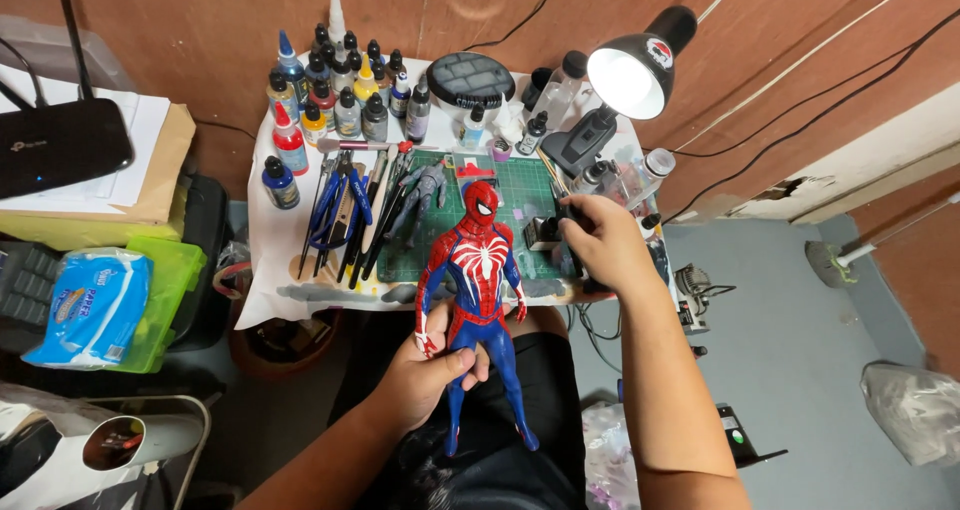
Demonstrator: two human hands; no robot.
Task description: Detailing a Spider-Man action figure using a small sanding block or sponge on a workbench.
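while left hand (432,375) gripped red-blue figure (478,300) at legs, figure stood upright above lap, head toward green mat (520,195). right hand (600,240) rested farther off, fingers curled on small dark object (545,233) at mat's edge.

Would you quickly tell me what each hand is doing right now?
Left hand: closed around the red and blue action figure.
Right hand: on a small dark object on the table; grip unclear.
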